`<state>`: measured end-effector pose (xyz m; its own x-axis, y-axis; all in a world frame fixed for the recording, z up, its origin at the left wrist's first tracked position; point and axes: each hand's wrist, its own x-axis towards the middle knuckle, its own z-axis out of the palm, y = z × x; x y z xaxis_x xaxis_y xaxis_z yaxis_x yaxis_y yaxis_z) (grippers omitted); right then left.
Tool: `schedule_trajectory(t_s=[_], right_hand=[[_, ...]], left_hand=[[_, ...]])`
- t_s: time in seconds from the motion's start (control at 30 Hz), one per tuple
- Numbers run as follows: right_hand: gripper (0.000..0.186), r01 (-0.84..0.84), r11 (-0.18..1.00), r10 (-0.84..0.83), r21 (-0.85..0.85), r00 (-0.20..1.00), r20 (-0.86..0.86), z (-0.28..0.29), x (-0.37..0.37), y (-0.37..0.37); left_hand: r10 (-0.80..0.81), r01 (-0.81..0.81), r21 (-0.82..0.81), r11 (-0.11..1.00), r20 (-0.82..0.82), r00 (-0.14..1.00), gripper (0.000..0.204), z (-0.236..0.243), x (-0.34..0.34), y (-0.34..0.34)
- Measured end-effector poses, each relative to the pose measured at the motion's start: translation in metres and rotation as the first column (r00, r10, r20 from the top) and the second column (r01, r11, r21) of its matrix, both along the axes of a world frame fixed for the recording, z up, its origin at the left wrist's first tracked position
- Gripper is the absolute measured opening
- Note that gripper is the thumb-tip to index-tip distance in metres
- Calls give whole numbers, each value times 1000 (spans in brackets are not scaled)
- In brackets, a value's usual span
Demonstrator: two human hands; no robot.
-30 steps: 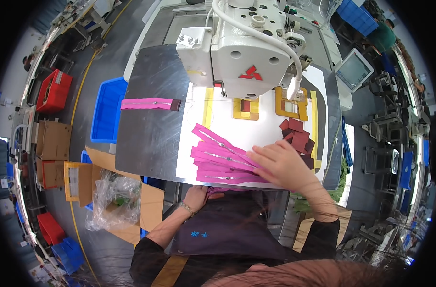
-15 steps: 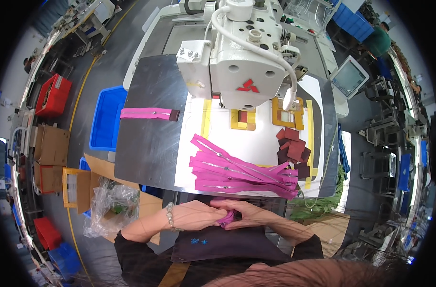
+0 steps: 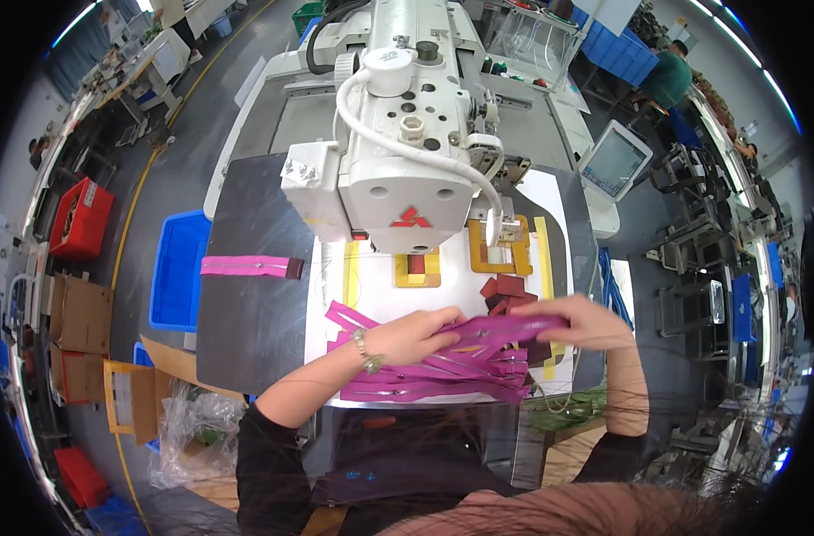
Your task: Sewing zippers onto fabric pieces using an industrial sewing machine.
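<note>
Gripping one pink zipper (image 3: 514,329) between them just below the frame's centre, the left hand (image 3: 416,336) and right hand (image 3: 590,323) hold it over a zipper pile (image 3: 402,391) on the desk (image 3: 246,344), beneath a white sewing machine (image 3: 402,201).

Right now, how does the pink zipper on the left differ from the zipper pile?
The lone zipper lies on dark metal; the zipper pile, several overlapping strips, lies on a white sheet. The lone zipper ends in a dark patch; I see none attached to the zipper pile. Both are pink with silvery teeth.
</note>
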<state>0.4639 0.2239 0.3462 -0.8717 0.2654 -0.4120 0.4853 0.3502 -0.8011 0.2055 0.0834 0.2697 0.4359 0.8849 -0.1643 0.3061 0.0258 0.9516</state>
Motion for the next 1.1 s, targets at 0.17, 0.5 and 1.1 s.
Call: schedule_trajectory(t_s=[0.17,0.5,1.1], right_hand=[[41,114,985,-89,132,979,-185,-28,-3,60],[40,220,747,-145,627,975,-170,-80,-18,70],[21,291,718,11,632,904,-428,-117,-46,62]], left_hand=[[191,-149,213,966,-193,962,24,-43,8,51],[555,-88,672,735,-523,647,29,-50,9,44],[643,12,833,553,-437,629,29,-46,32,78]])
